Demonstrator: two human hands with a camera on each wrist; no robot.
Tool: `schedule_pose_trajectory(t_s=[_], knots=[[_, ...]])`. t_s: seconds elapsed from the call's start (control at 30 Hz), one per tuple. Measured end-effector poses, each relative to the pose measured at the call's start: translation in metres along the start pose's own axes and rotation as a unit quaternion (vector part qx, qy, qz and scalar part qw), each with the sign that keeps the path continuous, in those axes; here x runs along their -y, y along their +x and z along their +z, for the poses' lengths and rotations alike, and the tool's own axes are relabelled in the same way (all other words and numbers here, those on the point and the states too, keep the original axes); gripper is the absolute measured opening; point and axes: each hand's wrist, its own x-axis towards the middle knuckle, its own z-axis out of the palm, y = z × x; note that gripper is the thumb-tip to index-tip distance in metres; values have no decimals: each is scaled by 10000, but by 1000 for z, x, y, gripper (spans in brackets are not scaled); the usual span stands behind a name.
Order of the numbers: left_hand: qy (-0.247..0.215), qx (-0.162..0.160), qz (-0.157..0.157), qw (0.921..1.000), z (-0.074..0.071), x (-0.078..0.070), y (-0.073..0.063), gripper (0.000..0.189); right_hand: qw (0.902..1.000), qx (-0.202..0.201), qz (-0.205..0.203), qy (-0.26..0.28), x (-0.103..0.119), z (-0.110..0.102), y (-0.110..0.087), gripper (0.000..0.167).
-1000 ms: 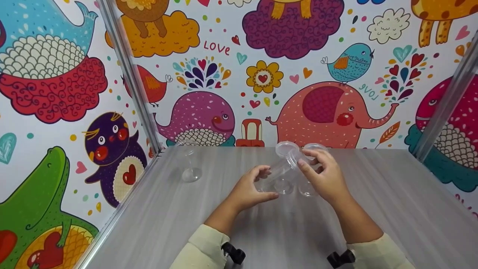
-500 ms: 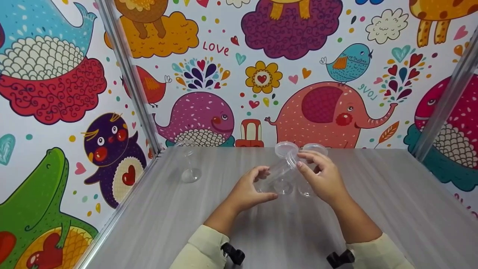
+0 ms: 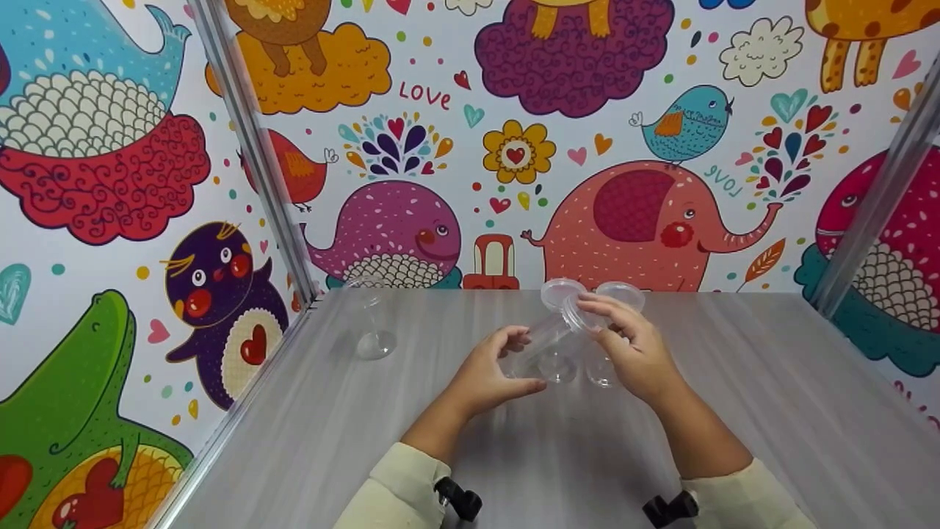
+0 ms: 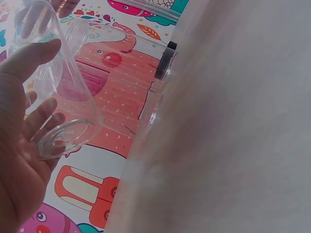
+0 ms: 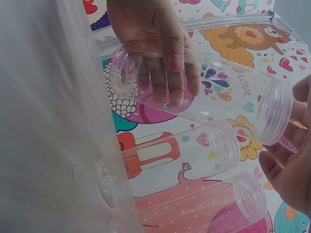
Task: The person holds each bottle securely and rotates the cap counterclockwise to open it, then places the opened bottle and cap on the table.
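Note:
My left hand [image 3: 485, 375] grips a clear plastic jar [image 3: 545, 342] by its lower body, with the thumb on one side and the fingers on the other. The jar is tilted, its mouth end up and to the right. At that end my right hand [image 3: 642, 349] holds the ribbed clear lid [image 5: 274, 111] between fingers and thumb. In the right wrist view, the left hand [image 5: 167, 63] shows through the jar wall near the base. Two similar clear jars stand just behind, one lidded jar [image 3: 562, 294] overlapped by the held jar and another jar [image 3: 620, 295] partly hidden by my right hand.
Another clear jar [image 3: 377, 344] stands farther left on the grey table [image 3: 330, 441]. A wall [image 3: 411, 147] printed with cartoon animals closes off the back, and a metal-edged side panel [image 3: 235, 411] runs along the left. Black wrist mounts [image 3: 459, 498] sit at both sleeves.
The right fingers and thumb have shifted around the lid, and the hand has turned slightly. The left hand and the held jar stay nearly still; the standing jars have not moved.

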Motion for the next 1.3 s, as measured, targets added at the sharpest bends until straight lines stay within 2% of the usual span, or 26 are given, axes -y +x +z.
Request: schedule_pose_trajectory(t_s=[0.23, 0.4, 0.57, 0.8, 1.03, 1.3], knots=[[12, 37, -17, 10000, -1, 1, 1, 84, 9999, 31, -80, 79, -1, 1, 0, 48], [6, 49, -24, 10000, -1, 1, 1, 84, 9999, 3, -113, 105, -1, 1, 0, 45], [-2, 41, -64, 10000, -1, -1, 0, 83, 9996, -207, -23, -172, -2, 1, 4, 33], [-2, 20, -3, 10000, 0, -2, -1, 81, 9957, -440, 365, -726, -3, 1, 7, 41], [59, 24, 36, 10000, 0, -2, -1, 82, 9951, -381, 474, -778, -3, 1, 6, 41], [29, 43, -41, 10000, 0, -2, -1, 86, 9971, -269, 337, -629, 0, 0, 3, 39]])
